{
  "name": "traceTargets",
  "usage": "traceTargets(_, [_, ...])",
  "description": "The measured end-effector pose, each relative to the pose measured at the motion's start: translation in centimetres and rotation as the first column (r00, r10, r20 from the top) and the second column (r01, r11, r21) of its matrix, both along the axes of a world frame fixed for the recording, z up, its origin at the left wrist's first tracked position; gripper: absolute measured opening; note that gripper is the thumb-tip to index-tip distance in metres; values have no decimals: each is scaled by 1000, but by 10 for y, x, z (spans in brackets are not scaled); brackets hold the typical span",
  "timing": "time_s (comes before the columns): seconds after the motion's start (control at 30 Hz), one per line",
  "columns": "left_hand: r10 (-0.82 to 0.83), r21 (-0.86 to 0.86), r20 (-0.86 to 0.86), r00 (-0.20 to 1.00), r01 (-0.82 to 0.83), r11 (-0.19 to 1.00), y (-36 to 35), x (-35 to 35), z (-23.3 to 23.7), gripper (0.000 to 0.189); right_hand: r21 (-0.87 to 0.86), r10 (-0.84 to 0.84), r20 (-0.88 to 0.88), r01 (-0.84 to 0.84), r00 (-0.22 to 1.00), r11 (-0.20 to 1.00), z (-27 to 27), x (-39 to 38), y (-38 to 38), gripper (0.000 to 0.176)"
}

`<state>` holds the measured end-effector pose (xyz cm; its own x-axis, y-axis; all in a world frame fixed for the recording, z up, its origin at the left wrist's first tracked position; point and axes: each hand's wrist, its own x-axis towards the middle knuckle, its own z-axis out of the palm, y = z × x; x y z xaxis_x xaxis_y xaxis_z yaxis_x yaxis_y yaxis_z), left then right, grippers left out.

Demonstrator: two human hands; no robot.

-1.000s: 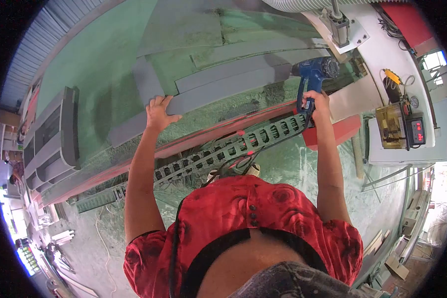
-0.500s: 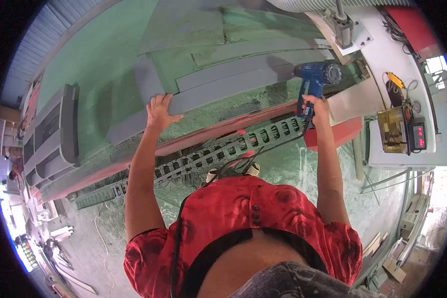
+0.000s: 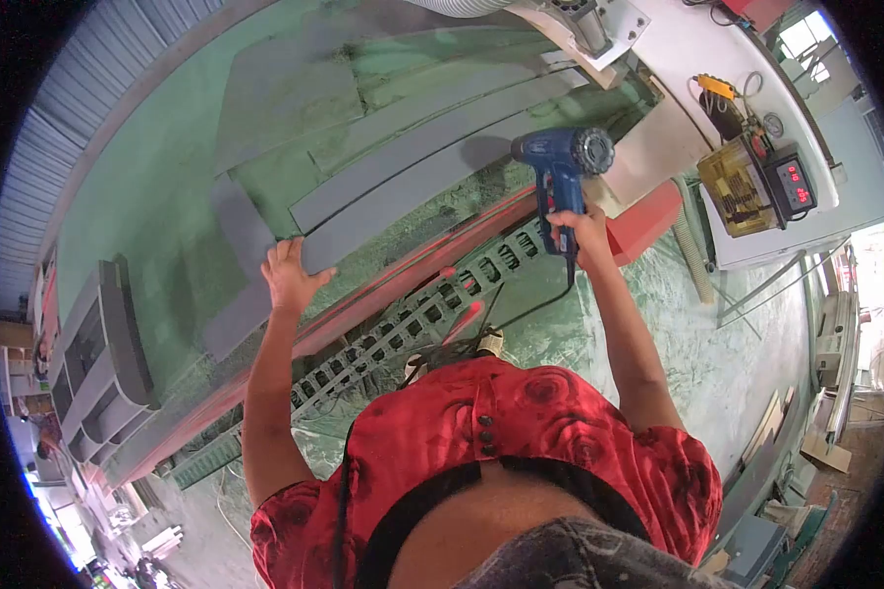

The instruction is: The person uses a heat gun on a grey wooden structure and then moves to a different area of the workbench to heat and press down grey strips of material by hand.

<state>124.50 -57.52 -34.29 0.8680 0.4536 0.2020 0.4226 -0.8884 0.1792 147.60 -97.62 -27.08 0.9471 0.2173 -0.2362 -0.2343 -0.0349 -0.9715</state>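
Heat gun (image 3: pixel 560 149) gripped by its handle in the right hand (image 3: pixel 585 234), the nozzle being pointed leftward over the right part of a long grey strip (image 3: pixel 393 208), with the cord (image 3: pixel 554 300) hung below, presumably clear of the strip. The left hand (image 3: pixel 293 279) is laid open on the same strip, fingers spread, apparently so that it is steadied against the green table (image 3: pixel 167 187); a grey frame (image 3: pixel 128 339) is set well apart, farther left.

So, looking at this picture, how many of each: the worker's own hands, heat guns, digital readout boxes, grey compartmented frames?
Hands (left hand, right hand): 2
Blue heat gun: 1
Digital readout box: 1
Grey compartmented frame: 1
Total: 5
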Motion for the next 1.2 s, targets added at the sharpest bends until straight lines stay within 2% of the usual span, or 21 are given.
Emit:
traceTargets(0.07, [-4,3,3,1000,4,1000,-20,16,8,78,4,-20,13,20,1000,1000,-2,-7,-17,38])
traceTargets(0.27, [-83,-10,51,995,84,996,-79,89,13,79,13,-41,57,40,998,999,3,-13,-60,36])
traceTargets(0.37, [-80,-56,7,997,80,995,-111,129,9,80,22,-46,61,45,997,999,13,-18,-72,33])
traceTargets(0.43, [-57,-102,-25,998,55,993,-128,152,8,77,-31,-115,82,117,990,993,20,-23,-78,30])
traceTargets(0.53, [-41,-177,-23,999,37,984,-145,185,1,81,-16,-138,89,140,987,990,29,-29,-86,30])
traceTargets(0.7, [-49,-156,-4,999,47,987,-157,227,-13,77,-26,-160,87,163,983,986,24,-23,-106,28])
traceTargets(0.87, [-24,-169,-64,998,12,985,-161,247,-18,75,-75,-130,76,136,989,988,29,-15,-104,26])
traceTargets(1.0, [-69,-141,-27,997,64,988,-160,252,-27,76,-56,-68,78,72,995,996,22,-1,-100,28])
traceTargets(1.07, [-100,-132,-12,995,98,986,-155,248,-19,76,-41,-64,84,68,994,997,25,1,-92,25])
traceTargets(1.13, [-82,-122,113,990,96,988,-145,238,-7,75,-32,-62,86,65,994,997,27,3,-87,24])
traceTargets(1.2, [-37,-61,69,997,41,997,-120,221,5,73,-11,7,85,-6,996,1000,29,4,-85,23])
